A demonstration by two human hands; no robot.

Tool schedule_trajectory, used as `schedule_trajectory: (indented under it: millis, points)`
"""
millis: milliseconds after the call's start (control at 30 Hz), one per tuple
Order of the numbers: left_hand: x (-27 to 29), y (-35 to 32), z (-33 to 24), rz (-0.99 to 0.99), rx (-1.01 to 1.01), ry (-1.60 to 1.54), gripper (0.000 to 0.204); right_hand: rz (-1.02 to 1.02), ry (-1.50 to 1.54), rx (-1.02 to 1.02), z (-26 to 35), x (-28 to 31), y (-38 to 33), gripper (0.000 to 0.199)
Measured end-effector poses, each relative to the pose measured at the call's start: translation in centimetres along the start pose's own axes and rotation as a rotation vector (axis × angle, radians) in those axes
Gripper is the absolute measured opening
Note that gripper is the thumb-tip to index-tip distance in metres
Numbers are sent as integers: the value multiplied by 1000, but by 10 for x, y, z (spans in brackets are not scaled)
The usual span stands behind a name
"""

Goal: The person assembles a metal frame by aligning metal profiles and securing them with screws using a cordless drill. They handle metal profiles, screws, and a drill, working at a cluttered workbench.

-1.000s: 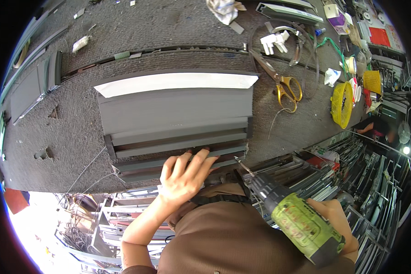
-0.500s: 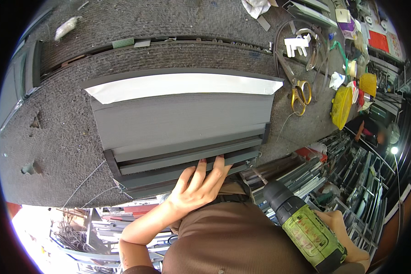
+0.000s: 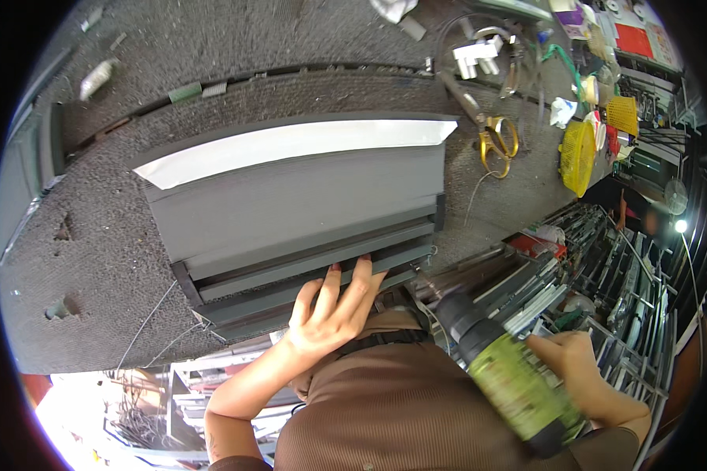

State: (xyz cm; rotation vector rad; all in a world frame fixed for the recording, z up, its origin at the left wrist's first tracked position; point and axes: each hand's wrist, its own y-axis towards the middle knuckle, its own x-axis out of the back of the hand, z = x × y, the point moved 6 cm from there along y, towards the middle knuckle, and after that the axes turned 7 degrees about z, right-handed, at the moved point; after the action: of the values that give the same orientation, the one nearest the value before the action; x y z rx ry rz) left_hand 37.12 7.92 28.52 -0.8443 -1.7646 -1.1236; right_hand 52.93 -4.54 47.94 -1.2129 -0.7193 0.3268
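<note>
A grey metal panel (image 3: 298,196) with a white strip (image 3: 306,149) along its far edge lies on the dark carpeted bench in front of me. Its near side has long slats framed by dark end pieces. My left hand (image 3: 330,308) grips a near slat, with the fingertips hooked over it and the thumb side toward the right. In my right hand (image 3: 569,365) is a green and black cordless drill (image 3: 518,381), blurred by motion. Its bit points up and left at the panel's near right corner; whether it touches is hard to tell.
Gold-handled scissors (image 3: 496,147) lie right of the panel, near white plastic pieces (image 3: 477,59) and a coiled dark strip. Yellow baskets (image 3: 577,159) stand farther right. Racks of metal profiles (image 3: 526,290) fill the space beyond the bench. Another person (image 3: 632,212) is in the right background.
The view has shifted, so the panel and bench things appear farther left and slightly turned. The drill stays close to the panel's right corner and is now blurred. My left hand keeps its grip.
</note>
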Motion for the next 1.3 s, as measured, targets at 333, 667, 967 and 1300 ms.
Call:
schedule_trajectory:
  millis: [333,667,967,1300]
  points:
    - [14,21,6,45,43,-231,33,-230,169,323,-19,4,-10,57]
    - [23,28,0,18,57,-170,27,-873,35,518,-125,35,-14,36]
    - [46,37,-7,-198,165,-279,39,-1403,401,426,-244,137,117,71]
    - [4,168,-122,-502,193,-360,60,-1225,266,684,-294,169,95,36]
